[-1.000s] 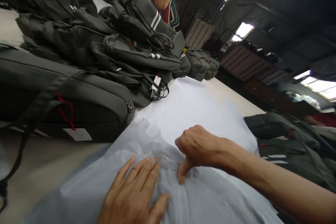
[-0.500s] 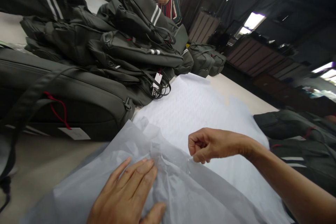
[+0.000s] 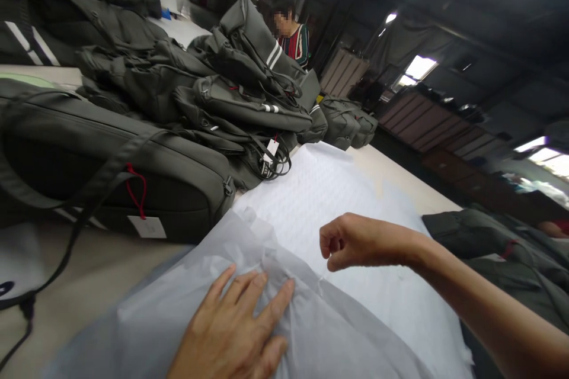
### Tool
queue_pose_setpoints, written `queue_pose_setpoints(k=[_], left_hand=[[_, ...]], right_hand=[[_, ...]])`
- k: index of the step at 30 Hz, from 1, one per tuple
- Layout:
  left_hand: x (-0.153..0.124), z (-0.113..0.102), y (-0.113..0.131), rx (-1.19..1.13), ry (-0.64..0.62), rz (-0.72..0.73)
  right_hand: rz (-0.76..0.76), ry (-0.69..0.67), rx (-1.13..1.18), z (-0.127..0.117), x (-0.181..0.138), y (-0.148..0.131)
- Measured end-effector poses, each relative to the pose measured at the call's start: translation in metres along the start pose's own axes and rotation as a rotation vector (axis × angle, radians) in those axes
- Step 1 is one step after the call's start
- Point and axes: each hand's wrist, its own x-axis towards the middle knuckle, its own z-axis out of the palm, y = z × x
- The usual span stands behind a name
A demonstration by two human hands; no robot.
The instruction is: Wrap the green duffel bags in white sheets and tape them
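My left hand [image 3: 237,325] lies flat with spread fingers on a greyish, translucent plastic sheet or bag [image 3: 178,302], pressing its wrinkled surface. To the right, my right hand [image 3: 351,243] hovers with curled fingers, thumb near the forefinger. Whatever it pinches, if anything, is too small or hidden to make out. Just below its thumb, a thin clear sliver [image 3: 320,284] stands at the plastic's edge. Beneath both hands, a white, finely textured sheet [image 3: 306,189] spreads over the table.
A dark green bag [image 3: 178,183] with a red cord and white tag [image 3: 149,227] lies at left. Behind it rises a heap of similar bags [image 3: 249,83]. More dark bags [image 3: 498,249] are at right. A person [image 3: 297,41] in a striped top stands beyond the heap.
The view has shifted, so the bags appear lower and farther right. My left hand's fingers have spread wider on the plastic. My right hand has come slightly away from the plastic's edge.
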Motion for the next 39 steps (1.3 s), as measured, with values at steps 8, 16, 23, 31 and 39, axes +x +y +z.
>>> queue_pose_setpoints(k=[8, 16, 23, 31, 39], left_hand=[[0.003, -0.001, 0.003, -0.028, 0.012, -0.04], [-0.002, 0.004, 0.002, -0.041, -0.03, -0.03], [-0.002, 0.0, -0.005, 0.033, -0.096, 0.075], [-0.007, 0.003, -0.003, 0.024, -0.088, -0.002], [-0.005, 0.009, -0.012, -0.075, -0.165, 0.054]], right_hand=[[0.009, -0.091, 0.139, -0.009, -0.014, 0.0], [0.036, -0.058, 0.229, 0.009, 0.011, 0.023], [0.074, -0.164, 0.495, 0.042, 0.057, 0.062], [0.112, 0.152, 0.612, 0.036, 0.021, 0.109], [-0.106, 0.326, 0.904, 0.086, -0.153, 0.063]])
